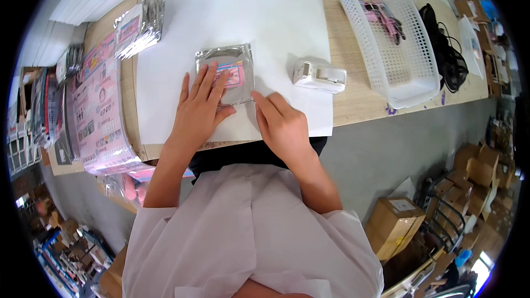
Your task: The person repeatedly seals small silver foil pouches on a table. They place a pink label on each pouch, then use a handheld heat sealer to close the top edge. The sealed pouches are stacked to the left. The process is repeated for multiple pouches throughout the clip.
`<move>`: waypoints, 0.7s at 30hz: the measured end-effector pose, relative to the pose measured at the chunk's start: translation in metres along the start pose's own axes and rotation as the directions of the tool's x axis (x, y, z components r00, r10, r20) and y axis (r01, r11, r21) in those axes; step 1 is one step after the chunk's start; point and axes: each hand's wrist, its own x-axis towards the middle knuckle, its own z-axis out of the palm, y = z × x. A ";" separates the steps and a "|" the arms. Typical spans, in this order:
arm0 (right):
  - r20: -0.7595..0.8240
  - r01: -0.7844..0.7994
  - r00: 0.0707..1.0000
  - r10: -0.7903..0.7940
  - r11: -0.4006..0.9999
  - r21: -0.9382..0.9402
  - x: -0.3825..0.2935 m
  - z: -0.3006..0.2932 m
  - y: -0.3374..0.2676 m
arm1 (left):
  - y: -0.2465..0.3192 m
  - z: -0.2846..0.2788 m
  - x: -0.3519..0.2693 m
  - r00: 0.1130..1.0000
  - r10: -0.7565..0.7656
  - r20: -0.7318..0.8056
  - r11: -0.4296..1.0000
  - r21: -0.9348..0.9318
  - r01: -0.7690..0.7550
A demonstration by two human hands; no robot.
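A flat silver foil packet (238, 97) with a pink printed label (236, 75) lies on a white sheet (240, 8) on the table. My left hand (198, 99) rests flat across the packet's left part, fingers spread, covering some of the label. At the packet's lower right corner is my right hand (283, 122), curled, with index finger and thumb close to the edge. Whether the corner sits between those fingers cannot be made out. A white tape dispenser (319, 76) stands to the right of the packet.
A stack of similar silver packets (140, 29) stands at the upper left, by a pink printed sheet (101, 107). On the right, a white perforated basket (397, 70) holds pink-and-black items (385, 18). Black cabled items (449, 56) lie beside it. Cardboard boxes (393, 223) stand below.
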 end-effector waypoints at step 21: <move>-0.144 -0.369 0.898 0.415 0.891 0.266 0.000 -0.072 0.101 | 0.099 -0.020 0.186 0.865 0.174 0.472 0.692 -0.683 0.233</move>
